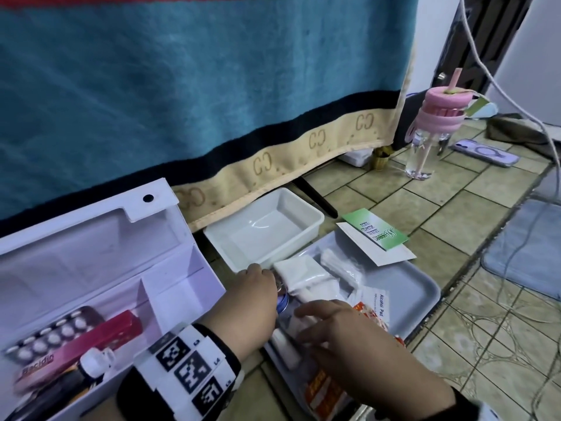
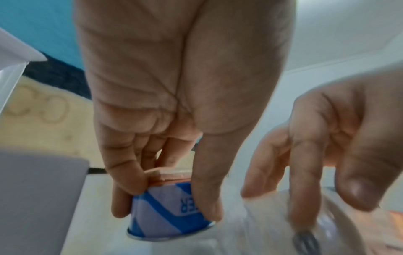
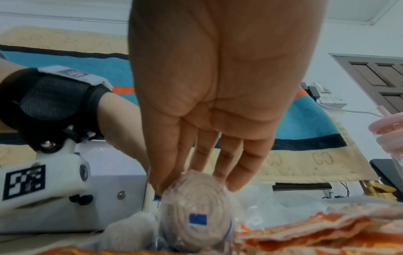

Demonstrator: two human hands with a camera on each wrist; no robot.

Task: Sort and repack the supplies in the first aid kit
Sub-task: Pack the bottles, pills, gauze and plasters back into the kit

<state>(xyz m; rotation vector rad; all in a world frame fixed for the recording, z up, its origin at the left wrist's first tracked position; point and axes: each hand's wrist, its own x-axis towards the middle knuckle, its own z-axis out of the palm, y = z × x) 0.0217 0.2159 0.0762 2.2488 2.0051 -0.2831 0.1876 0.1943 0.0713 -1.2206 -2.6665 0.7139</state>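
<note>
My left hand (image 1: pixel 258 287) grips a small blue-and-white tin (image 2: pixel 167 212) between thumb and fingers, at the left end of the grey tray (image 1: pixel 409 287). In the head view only a sliver of the tin (image 1: pixel 282 300) shows under that hand. My right hand (image 3: pixel 196 179) reaches down with straight fingers; their tips touch the top of a beige bandage roll (image 3: pixel 194 215) in clear wrap. The white first aid box (image 1: pixel 91 262) stands open on the left, holding a blister pack (image 1: pixel 51 335), a pink box (image 1: pixel 85 344) and a dark bottle (image 1: pixel 88 369).
The tray also holds white gauze packs (image 1: pixel 303 271), an alcohol pad sachet (image 1: pixel 379 302) and orange packets (image 1: pixel 324 387). An empty white tub (image 1: pixel 264 229) sits behind it, a green card (image 1: pixel 376 229) at its far corner. A pink-lidded bottle (image 1: pixel 434 132) and phone (image 1: pixel 485 153) stand further right.
</note>
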